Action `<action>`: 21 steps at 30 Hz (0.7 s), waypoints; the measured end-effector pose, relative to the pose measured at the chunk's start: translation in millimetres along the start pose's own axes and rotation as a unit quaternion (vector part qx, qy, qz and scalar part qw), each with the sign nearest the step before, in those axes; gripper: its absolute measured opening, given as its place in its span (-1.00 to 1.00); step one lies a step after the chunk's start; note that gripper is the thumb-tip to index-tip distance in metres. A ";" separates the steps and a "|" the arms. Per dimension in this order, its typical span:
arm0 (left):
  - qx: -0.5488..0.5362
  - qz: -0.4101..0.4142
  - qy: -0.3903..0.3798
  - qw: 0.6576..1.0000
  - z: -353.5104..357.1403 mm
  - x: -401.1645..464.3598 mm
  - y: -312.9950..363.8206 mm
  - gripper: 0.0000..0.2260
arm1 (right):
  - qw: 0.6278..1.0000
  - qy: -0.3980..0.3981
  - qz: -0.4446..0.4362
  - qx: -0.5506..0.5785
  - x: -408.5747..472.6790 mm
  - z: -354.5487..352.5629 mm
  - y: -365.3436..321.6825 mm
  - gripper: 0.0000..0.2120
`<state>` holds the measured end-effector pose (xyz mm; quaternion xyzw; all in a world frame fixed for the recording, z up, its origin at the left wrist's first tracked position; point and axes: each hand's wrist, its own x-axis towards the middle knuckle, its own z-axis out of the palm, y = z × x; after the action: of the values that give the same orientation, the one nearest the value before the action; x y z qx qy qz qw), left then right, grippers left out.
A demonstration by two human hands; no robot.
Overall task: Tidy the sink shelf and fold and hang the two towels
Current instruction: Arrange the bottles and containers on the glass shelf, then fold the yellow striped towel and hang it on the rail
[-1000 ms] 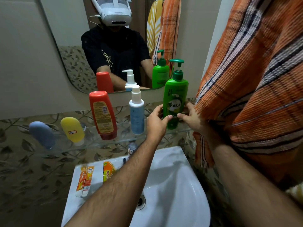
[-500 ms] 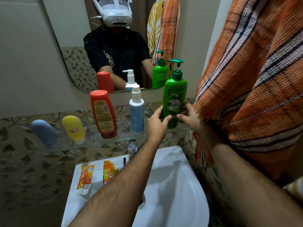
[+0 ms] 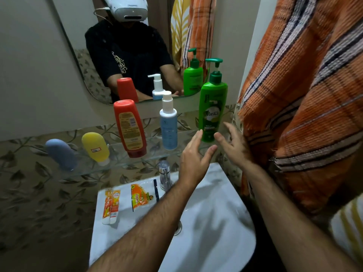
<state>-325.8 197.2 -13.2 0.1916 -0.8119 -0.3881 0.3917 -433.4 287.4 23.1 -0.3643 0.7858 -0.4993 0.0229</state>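
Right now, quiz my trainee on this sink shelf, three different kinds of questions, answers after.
1. True or false: the left hand grips the green bottle.
2. Which stands nearest the green bottle? A red bottle B white pump bottle C yellow bottle
3. Fill in: the orange towel hangs to the ___ of the shelf.

Key: 1 false, both hands open, right hand too; 2 B; 3 right.

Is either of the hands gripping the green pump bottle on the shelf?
No: the left hand and right hand are open just clear of the upright green pump bottle.
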 end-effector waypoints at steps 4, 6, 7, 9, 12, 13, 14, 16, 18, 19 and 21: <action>0.000 0.021 -0.070 0.997 -16.9 -15.1 -9.2 -0.34 | 0.999 -0.027 0.006 -0.022 -27.4 8.3 -4.1 -0.09; 0.004 0.034 -0.099 0.995 -29.3 -21.6 -11.7 -0.33 | 0.999 -0.028 0.000 -0.026 -43.0 9.4 -15.1 -0.06; 0.008 0.042 -0.113 0.993 -37.2 -25.2 -13.7 -0.33 | 0.999 -0.020 -0.003 -0.033 -52.2 10.3 -21.1 -0.06; 0.022 0.063 -0.145 0.987 -55.0 -29.9 -19.7 -0.31 | 0.999 0.003 -0.005 -0.054 -68.9 12.5 -32.5 -0.01; 0.038 0.092 -0.182 0.978 -79.3 -36.0 -25.4 -0.29 | 0.992 0.024 0.011 -0.120 -96.2 13.2 -46.8 0.01; 0.040 0.103 -0.191 0.975 -86.7 -37.1 -25.2 -0.29 | 0.989 0.028 0.013 -0.143 -106.8 11.9 -51.4 -0.01; 0.044 0.116 -0.200 0.972 -93.1 -38.5 -23.1 -0.28 | 0.986 0.033 0.013 -0.165 -116.9 9.1 -55.6 -0.03; 0.054 0.138 -0.215 0.965 -102.5 -42.7 -14.1 -0.25 | 0.976 0.047 0.015 -0.210 -135.4 -0.3 -66.1 -0.08; 0.046 0.149 -0.230 0.961 -111.0 -48.1 0.3 -0.23 | 0.962 0.061 0.040 -0.262 -155.4 -13.2 -83.3 -0.16; 0.040 0.154 -0.236 0.959 -113.7 -50.4 8.0 -0.22 | 0.956 0.069 0.051 -0.281 -164.0 -21.5 -91.5 -0.18; 0.031 0.170 -0.239 0.955 -116.0 -53.7 23.8 -0.21 | 0.945 0.085 0.060 -0.309 -177.7 -38.7 -109.5 -0.07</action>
<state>-201.7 189.4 24.6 -0.0352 -0.9142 -0.3248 0.2397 -258.4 397.1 71.9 -0.2617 0.9210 -0.2588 -0.1275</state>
